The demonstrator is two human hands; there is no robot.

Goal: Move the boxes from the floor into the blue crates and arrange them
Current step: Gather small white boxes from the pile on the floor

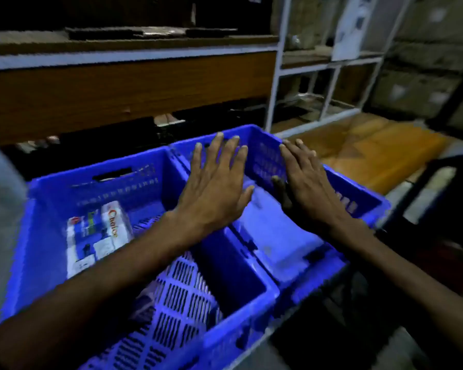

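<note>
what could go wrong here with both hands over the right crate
1. The left hand and right hand hover open and hold nothing; the picture is blurred, so a misjudged reach could knock the right crate rim.
2. The pale box in that crate looks tilted, so it may settle unevenly.
3. The left forearm crosses the left crate above the printed box and could brush it.

Single head-worn wide-angle view. We look forward and steeply down from close above two blue perforated plastic crates [51, 236] set side by side, near field; brown wooden counter [118, 89] and white metal shelving [275, 76] lie far.
</note>
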